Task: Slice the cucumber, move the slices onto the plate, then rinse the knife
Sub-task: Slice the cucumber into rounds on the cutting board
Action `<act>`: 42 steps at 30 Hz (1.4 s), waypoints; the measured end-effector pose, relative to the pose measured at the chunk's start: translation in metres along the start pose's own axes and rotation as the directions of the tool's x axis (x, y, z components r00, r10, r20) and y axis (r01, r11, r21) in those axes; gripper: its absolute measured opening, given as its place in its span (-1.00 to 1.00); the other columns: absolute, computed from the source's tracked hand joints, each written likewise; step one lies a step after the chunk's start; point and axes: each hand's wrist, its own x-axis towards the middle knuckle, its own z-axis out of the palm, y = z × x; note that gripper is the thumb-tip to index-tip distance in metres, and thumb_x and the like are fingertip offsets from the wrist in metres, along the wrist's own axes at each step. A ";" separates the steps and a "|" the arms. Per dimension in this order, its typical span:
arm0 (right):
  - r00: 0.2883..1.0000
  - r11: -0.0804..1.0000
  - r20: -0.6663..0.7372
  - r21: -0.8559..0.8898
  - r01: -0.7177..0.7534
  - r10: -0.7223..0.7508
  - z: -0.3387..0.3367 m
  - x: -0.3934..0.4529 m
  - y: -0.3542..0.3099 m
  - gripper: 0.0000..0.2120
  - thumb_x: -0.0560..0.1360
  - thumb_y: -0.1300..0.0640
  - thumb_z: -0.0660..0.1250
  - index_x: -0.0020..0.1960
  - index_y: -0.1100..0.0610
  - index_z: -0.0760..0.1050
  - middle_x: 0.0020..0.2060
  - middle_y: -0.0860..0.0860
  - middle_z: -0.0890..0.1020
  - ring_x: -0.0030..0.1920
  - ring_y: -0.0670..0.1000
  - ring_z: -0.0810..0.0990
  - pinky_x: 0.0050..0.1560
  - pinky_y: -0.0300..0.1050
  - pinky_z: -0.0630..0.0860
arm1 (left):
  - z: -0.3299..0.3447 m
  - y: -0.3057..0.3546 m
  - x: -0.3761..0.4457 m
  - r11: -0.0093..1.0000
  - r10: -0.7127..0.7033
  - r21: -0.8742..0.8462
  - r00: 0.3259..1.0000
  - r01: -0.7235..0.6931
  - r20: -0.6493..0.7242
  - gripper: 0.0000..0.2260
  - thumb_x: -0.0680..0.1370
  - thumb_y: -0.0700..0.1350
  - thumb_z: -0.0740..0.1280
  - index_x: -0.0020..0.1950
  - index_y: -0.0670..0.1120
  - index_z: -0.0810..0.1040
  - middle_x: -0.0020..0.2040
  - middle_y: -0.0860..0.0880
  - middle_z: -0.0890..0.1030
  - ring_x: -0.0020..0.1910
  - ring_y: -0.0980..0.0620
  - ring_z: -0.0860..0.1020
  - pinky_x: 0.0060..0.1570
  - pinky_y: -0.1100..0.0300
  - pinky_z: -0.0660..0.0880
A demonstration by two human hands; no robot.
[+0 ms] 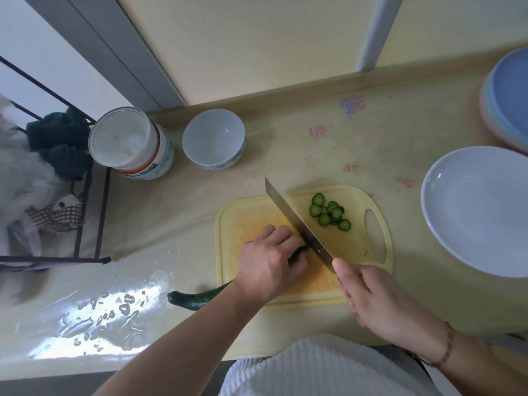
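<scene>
- The left hand (pixel 271 261) curls over the dark green cucumber (pixel 194 299), fingers bent and pressing it to the cutting board (pixel 354 247); the bumpy tail end pokes off the board's near-left edge onto the tabletop (pixel 285 155).
- The right hand (pixel 380 295) grips the knife handle, hidden in the fist, with the thumb laid up by the blade's heel.
- The knife (pixel 297 224) is a broad, flat steel blade, angled across the board and meeting the cucumber right at the left hand's knuckles.
- A loose cluster of cucumber slices (pixel 330 213), round with pale centres and dark rims, sits on the board's far right, beside the oval handle hole.
- The board is pale yellow plastic with rounded corners and an orange stain in the middle.
- A smooth white plate (pixel 480 212) waits to the right, just apart from the board.
- Further back: stacked pastel plates (pixel 503 98), a white bowl (pixel 214 138), and a lidded white tub (pixel 131 144).
- The tabletop is glossy, cream-coloured, with faint coloured smudges and window glare at near left; a dark wire rack (pixel 85 195) stands on the left.
</scene>
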 end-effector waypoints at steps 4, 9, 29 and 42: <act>1.000 0.999 -0.009 -0.029 -0.014 0.014 0.000 -0.005 -0.002 -0.38 0.41 -0.39 -0.12 -0.35 0.16 0.27 -0.53 0.00 0.32 -0.51 -0.07 0.28 -0.34 -0.09 0.33 | 0.002 -0.001 -0.001 1.000 -0.008 -0.020 1.000 0.008 -0.006 -0.93 0.43 -0.11 0.46 -0.11 0.01 0.69 -0.22 0.09 0.57 -0.27 0.03 0.47 -0.56 0.18 0.38; 1.000 0.999 -0.004 -0.040 -0.024 0.024 0.004 0.005 -0.001 -0.38 0.42 -0.38 -0.15 -0.37 0.15 0.26 -0.55 -0.01 0.34 -0.51 -0.08 0.31 -0.32 0.01 0.40 | 0.002 -0.001 0.000 1.000 -0.011 -0.021 1.000 0.011 0.005 -0.91 0.42 -0.10 0.47 -0.09 0.01 0.70 -0.21 0.09 0.58 -0.26 0.03 0.48 -0.56 0.19 0.38; 1.000 0.999 0.016 0.027 0.026 -0.027 0.002 0.008 0.003 -0.37 0.49 -0.35 -0.08 -0.34 0.21 0.24 -0.55 -0.02 0.25 -0.54 -0.06 0.24 -0.39 -0.07 0.28 | -0.001 -0.001 0.000 1.000 0.012 -0.014 1.000 -0.012 0.009 -0.96 0.44 -0.10 0.47 -0.14 -0.03 0.67 -0.22 0.07 0.57 -0.26 0.03 0.49 -0.53 0.20 0.39; 1.000 0.999 0.006 -0.032 -0.009 0.009 0.008 0.017 -0.001 -0.36 0.42 -0.40 -0.15 -0.38 0.15 0.27 -0.54 0.03 0.33 -0.52 -0.04 0.31 -0.35 0.04 0.39 | 0.003 -0.001 0.000 1.000 -0.006 -0.015 1.000 0.006 0.002 -0.93 0.39 -0.10 0.49 -0.15 -0.01 0.67 -0.22 0.09 0.58 -0.27 0.03 0.52 -0.57 0.20 0.38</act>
